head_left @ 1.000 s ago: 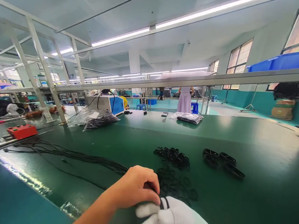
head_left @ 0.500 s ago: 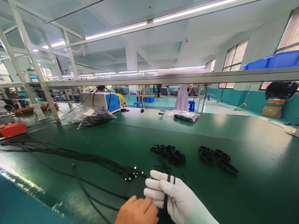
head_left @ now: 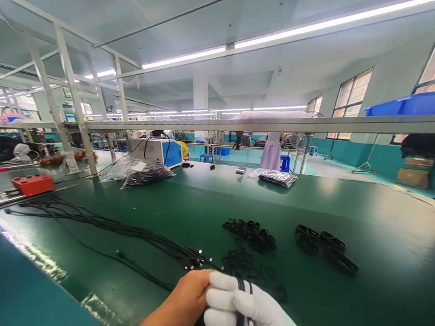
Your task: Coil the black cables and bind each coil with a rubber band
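Nearest, at the bottom edge, the person's gloved right hand (head_left: pixel 258 308) had its fingers curled close together, the thumb bent over black strands (head_left: pixel 239 325) that ran across them; whether these were cord or bands could not be told. A small white tip (head_left: pixel 251 325) showed beneath the thumb. The bare left hand (head_left: pixel 189 296) met the glove from the left, its fingertips hidden behind the white fingers, so what they pinched, if anything, could not be told.

Just beyond, a bundle of black cables (head_left: pixel 125 229) with pale metal ends stretched leftward over the green tabletop (head_left: pixel 389 252). A loose scatter of thin black rings (head_left: pixel 239 259) lay past the glove, a denser heap of black loops (head_left: pixel 250 234) behind it, and four black oval pieces (head_left: pixel 342 261) to the right. Farther left sat a red control box (head_left: pixel 34 184); deeper still, a dark plastic-wrapped bundle (head_left: pixel 148 174) lay before a blue-and-white machine (head_left: pixel 172 153). Beyond the table stood a co-worker in a lilac skirt (head_left: pixel 270 156).
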`<state>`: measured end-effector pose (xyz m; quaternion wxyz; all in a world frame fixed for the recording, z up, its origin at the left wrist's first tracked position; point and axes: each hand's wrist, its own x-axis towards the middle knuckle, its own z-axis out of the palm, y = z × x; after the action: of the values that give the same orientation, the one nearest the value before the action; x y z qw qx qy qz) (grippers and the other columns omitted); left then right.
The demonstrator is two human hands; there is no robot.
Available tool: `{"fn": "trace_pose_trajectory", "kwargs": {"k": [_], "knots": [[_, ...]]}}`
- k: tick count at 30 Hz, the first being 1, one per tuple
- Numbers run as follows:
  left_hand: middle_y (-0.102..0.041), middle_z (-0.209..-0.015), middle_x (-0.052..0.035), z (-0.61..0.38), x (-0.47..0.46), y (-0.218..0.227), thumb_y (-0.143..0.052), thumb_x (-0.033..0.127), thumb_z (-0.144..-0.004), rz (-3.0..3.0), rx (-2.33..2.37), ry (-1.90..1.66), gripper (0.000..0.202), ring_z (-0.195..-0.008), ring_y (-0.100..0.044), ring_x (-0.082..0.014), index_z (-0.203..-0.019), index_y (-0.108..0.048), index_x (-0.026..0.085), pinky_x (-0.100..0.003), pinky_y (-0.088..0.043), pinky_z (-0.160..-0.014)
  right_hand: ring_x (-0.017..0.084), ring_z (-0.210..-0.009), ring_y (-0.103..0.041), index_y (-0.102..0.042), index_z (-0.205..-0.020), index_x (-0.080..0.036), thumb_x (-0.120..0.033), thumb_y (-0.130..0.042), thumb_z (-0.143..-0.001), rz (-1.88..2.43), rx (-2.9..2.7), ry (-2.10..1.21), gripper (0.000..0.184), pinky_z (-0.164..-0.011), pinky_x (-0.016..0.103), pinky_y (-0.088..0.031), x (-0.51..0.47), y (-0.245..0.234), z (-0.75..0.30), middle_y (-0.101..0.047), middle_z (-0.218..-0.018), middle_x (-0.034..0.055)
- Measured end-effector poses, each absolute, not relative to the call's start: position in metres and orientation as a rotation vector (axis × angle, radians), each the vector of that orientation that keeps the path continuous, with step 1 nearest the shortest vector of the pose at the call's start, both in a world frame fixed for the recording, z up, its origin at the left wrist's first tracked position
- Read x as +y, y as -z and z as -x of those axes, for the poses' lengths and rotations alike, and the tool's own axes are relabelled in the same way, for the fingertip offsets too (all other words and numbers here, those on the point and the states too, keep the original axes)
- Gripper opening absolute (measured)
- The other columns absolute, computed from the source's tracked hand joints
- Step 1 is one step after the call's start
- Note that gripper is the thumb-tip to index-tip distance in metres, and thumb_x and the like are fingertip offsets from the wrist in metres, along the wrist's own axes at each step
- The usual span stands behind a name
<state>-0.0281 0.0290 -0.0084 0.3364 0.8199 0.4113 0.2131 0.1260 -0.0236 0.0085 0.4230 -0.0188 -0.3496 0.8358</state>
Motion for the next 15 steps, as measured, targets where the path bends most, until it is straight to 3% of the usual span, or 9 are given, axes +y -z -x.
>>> {"fn": "trace_pose_trajectory", "kwargs": {"k": [4, 7, 12, 15], "knots": [[-0.067, -0.08, 0.0005, 0.037, 0.006, 0.031, -0.036, 0.016, -0.09, -2.564, 1.44, -0.553, 0.028, -0.073, -0.061, -0.0165, -0.085, -0.063, 0.023, -0.027, -0.044, -0.073, 0.008, -0.058, -0.033, -0.054, -0.085, -0.015, -0.022, -0.074, -0.071, 0.231, -0.547, -1.947, 0.025, -0.064, 0.027, -0.032, -0.018, -0.009, -0.135, -0.033, -0.065, -0.0063], [-0.066, -0.075, 0.0, 0.031, -0.014, 0.038, -0.038, 0.008, -0.086, -2.771, 1.578, -0.609, 0.029, -0.07, -0.062, -0.0184, -0.084, -0.062, 0.023, -0.03, -0.043, -0.072, 0.008, -0.062, -0.043, -0.06, -0.095, -0.016, -0.023, -0.076, -0.07, 0.334, -0.498, -1.879, 0.03, -0.072, 0.031, -0.04, -0.015, -0.007, -0.141, -0.047, -0.07, -0.0041], [-0.063, -0.067, 0.0006, 0.01, -0.028, 0.038, -0.044, 0.006, -0.081, -2.932, 1.43, -0.759, 0.023, -0.059, -0.059, -0.0167, -0.073, -0.059, 0.022, -0.029, -0.038, -0.061, 0.017, -0.077, -0.06, -0.061, -0.1, -0.017, -0.029, -0.082, -0.061, 0.651, -0.533, -1.758, 0.046, -0.085, 0.041, -0.043, -0.019, -0.002, -0.138, -0.065, -0.092, 0.0062], [-0.063, -0.066, 0.0017, 0.012, -0.023, 0.02, -0.059, 0.018, -0.079, -2.995, 1.176, -0.821, 0.011, -0.058, -0.057, -0.0153, -0.068, -0.057, 0.021, -0.028, -0.033, -0.056, 0.02, -0.088, -0.061, -0.061, -0.102, -0.015, -0.029, -0.081, -0.063, 0.81, -0.666, -1.768, 0.046, -0.081, 0.035, -0.043, -0.026, -0.001, -0.136, -0.066, -0.097, 0.0092]]}}
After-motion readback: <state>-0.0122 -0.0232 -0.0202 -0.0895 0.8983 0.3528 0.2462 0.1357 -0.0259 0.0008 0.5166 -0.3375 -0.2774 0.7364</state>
